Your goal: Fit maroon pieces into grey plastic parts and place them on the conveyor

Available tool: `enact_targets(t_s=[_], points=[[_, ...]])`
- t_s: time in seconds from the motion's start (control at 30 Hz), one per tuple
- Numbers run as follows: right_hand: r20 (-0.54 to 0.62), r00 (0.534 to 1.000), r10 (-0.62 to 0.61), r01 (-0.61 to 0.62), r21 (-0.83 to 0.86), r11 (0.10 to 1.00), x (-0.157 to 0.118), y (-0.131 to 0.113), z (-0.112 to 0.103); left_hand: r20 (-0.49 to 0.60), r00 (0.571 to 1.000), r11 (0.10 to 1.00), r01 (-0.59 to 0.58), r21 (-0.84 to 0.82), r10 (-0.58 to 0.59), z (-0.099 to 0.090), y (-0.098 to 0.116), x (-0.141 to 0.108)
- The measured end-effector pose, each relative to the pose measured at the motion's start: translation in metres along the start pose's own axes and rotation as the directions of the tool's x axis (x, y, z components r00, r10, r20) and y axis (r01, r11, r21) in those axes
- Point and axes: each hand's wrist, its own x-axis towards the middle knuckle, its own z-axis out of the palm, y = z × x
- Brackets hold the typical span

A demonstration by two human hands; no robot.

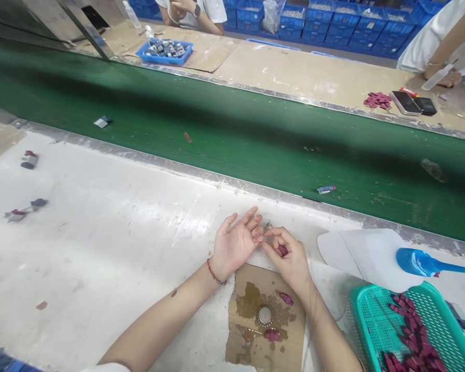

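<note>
My left hand (pixel 236 245) is palm up with its fingers spread, over the white worktop. Beside it, my right hand (pixel 290 256) is closed, its thumb and index finger touching or nearly touching the left fingertips. A small maroon piece (pixel 282 250) shows within the curled right fingers. Whether anything is between the right thumb and index fingertips is too small to tell. Below the hands lies a wet-stained cardboard sheet (pixel 240 330) bearing a round bottle cap (pixel 265 315) and two more maroon pieces, one near the cap (pixel 272 335).
A green basket (pixel 358 299) of maroon pieces and a white bottle with a blue nozzle (pixel 414 262) stand at right. Beyond the worktop runs a green conveyor belt (pixel 225 129) with scattered small parts. Two people sit across it, near a blue tray (pixel 165 58).
</note>
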Motion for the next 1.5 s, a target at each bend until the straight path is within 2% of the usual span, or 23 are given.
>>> enact_targets(t_s=[0.33, 0.8, 1.5], points=[[-0.061, 0.998, 0.014, -0.013, 0.009, 1.000, -0.0006, 0.0009, -0.0006, 0.016, 1.000, 1.000, 0.017, 0.010, -0.018, -0.0036, 0.0011, 0.0009], [-0.056, 0.998, 0.039, -0.038, 0.012, 0.999, -0.0006, 0.0028, 0.0004, -0.005, 1.000, 0.999, 0.018, 0.043, -0.018, -0.0053, -0.0001, 0.0018], [-0.059, 0.998, 0.016, -0.016, 0.003, 1.000, 0.0015, 0.0055, -0.0016, 0.044, 0.999, 0.997, 0.019, 0.076, -0.023, -0.0060, -0.0015, 0.0018]])
